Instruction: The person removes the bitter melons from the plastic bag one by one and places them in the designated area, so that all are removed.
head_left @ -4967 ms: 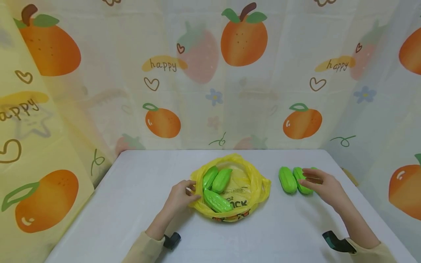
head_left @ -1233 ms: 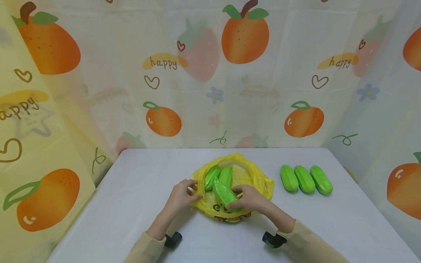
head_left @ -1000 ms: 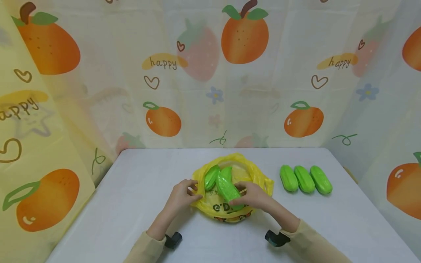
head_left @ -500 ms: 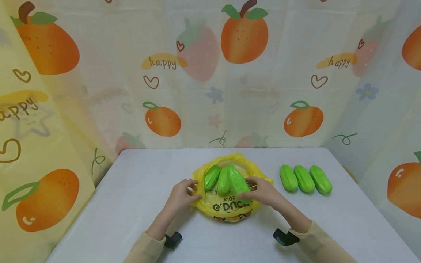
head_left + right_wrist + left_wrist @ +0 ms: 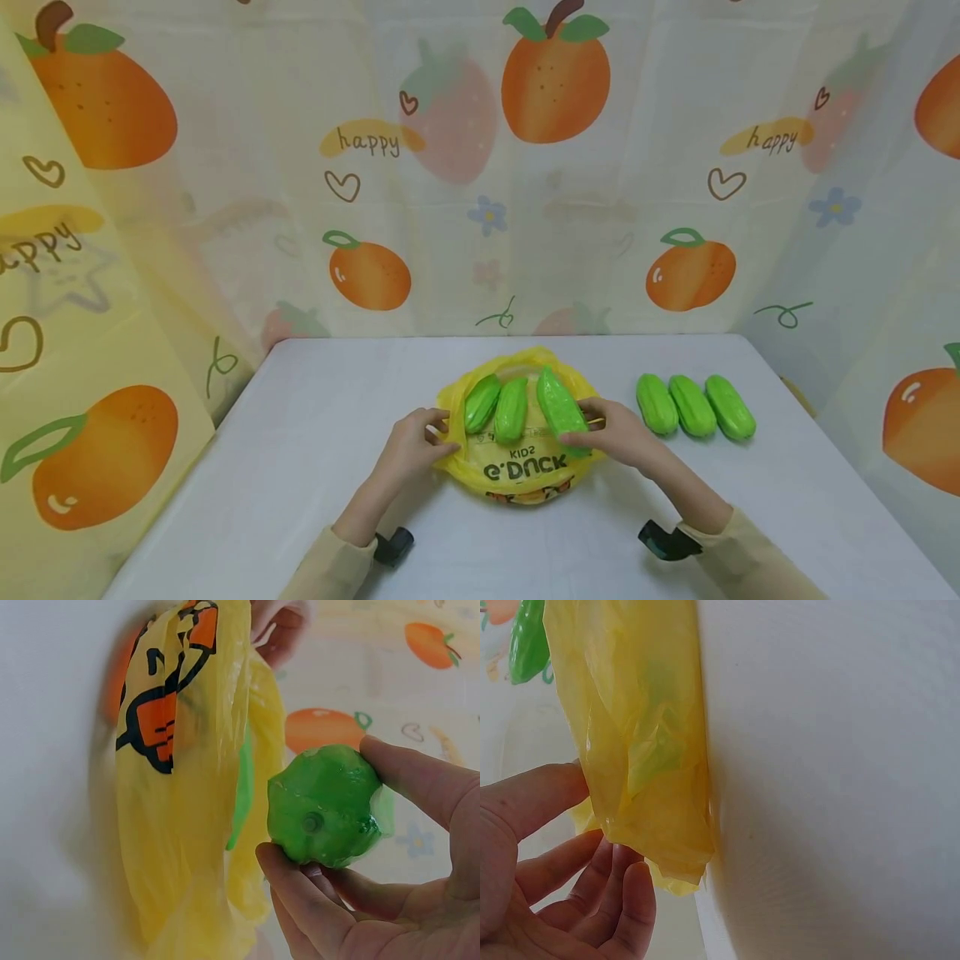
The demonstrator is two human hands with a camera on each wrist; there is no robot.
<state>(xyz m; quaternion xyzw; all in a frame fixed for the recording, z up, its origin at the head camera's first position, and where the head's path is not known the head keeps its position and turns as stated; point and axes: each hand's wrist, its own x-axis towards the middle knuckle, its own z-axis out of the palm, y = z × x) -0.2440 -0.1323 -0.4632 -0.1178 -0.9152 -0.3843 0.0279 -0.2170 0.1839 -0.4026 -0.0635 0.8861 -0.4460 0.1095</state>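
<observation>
A yellow plastic bag (image 5: 471, 472) with black lettering stands with its mouth spread on the white table. My left hand (image 5: 408, 446) pinches the bag's left rim between thumb and fingers. My right hand (image 5: 624, 432) holds a shiny green cucumber (image 5: 557, 402) by its near end, above the right side of the bag's mouth. Its round, ridged end faces the right wrist view, with the thumb on one side and fingers on the other. Inside the bag lie a left cucumber (image 5: 482, 403) and a middle cucumber (image 5: 512, 410), side by side.
To the right of the bag, a left cucumber (image 5: 657, 404), a middle one (image 5: 692, 406) and a right one (image 5: 730, 407) lie in a row on the table (image 5: 300, 433). A fruit-printed curtain (image 5: 600, 183) encloses the back and sides.
My right hand has come from the right-hand row to the bag and gripped its front cucumber, then carried it rightward. The middle cucumber now lies straighter. My left hand stays at the rim.
</observation>
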